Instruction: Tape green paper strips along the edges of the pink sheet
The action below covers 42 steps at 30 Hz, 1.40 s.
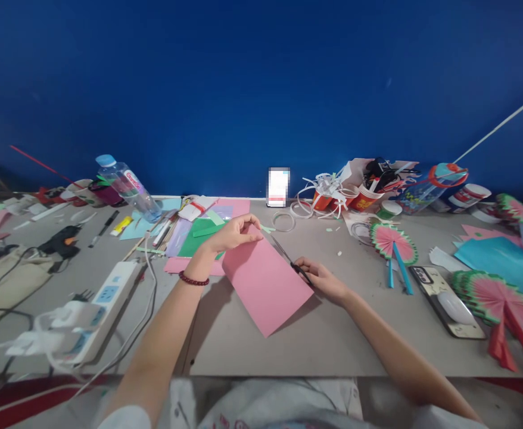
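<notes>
A sheet of pink paper is held tilted above the table in front of me. My left hand pinches its upper corner between thumb and fingers. In my right hand is a pair of scissors with black handles, its blades pointing up and left along the sheet's right edge. Whether the blades bite into the paper I cannot tell. Behind my left hand lie green paper and more coloured sheets.
A white power strip with plugs and cables lies at left, near a water bottle. A phone stands against the blue wall. At right are paper fans, another phone under a white mouse, and cups of tools.
</notes>
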Tool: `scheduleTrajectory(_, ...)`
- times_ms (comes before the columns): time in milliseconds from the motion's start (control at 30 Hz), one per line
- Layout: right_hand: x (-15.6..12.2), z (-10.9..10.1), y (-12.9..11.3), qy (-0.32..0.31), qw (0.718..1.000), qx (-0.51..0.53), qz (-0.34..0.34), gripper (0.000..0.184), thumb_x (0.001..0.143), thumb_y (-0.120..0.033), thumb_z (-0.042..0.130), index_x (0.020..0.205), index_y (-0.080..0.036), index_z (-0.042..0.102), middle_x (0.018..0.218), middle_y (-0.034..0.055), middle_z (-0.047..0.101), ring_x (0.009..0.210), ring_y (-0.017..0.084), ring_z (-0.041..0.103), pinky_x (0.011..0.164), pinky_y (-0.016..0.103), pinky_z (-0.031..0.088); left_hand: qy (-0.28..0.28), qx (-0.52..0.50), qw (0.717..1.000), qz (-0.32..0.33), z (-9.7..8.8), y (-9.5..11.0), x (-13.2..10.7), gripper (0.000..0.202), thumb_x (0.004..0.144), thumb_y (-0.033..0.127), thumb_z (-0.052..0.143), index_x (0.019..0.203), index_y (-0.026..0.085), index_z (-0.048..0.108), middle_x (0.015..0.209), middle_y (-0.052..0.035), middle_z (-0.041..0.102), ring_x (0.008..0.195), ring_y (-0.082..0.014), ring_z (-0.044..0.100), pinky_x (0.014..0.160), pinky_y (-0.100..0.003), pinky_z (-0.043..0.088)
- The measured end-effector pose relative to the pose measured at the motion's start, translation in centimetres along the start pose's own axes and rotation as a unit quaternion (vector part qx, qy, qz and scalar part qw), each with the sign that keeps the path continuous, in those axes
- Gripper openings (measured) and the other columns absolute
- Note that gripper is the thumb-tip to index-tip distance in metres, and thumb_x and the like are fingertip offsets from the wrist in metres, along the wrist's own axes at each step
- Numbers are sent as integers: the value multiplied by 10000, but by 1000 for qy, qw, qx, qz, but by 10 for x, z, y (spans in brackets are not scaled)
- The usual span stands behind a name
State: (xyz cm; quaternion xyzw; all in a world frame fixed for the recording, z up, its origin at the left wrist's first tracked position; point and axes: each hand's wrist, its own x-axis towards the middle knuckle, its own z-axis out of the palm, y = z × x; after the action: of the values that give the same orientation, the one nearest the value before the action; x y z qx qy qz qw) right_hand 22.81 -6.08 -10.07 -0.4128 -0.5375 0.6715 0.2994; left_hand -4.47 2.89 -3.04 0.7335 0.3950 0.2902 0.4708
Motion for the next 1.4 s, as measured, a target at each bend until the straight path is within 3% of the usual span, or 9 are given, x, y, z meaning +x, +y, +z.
scheduleTrajectory(533, -2, 0, -1, -12, 1000, 4, -8, 487, 746, -639, 625, 914, -183, 580, 721, -8, 529, 597, 112, 411, 547, 227, 265, 29, 26, 999, -7, -1, 5, -1, 283, 737, 420, 672, 882, 201, 565, 733, 34, 454, 641, -106, 381, 612, -234, 331)
scheduleTrajectory(733, -1, 0, 0, -9, 1000, -3, -9, 426, 799, -589, 602, 918, -180, 591, 739, 0, 533, 619, 114, 420, 560, 230, 268, 34, 43, 998, 0, -1, 3, 0, 264, 743, 396, 666, 878, 194, 561, 781, 23, 478, 695, -116, 419, 665, -243, 355)
scheduleTrajectory(1400, -1, -1, 3, -6, 1000, 4, 0, 439, 783, -602, 611, 902, -179, 590, 732, -2, 546, 608, 111, 432, 558, 226, 288, 39, 82, 996, 0, 0, 4, 0, 235, 751, 383, 642, 876, 199, 566, 848, 0, 537, 797, -153, 493, 760, -292, 401)
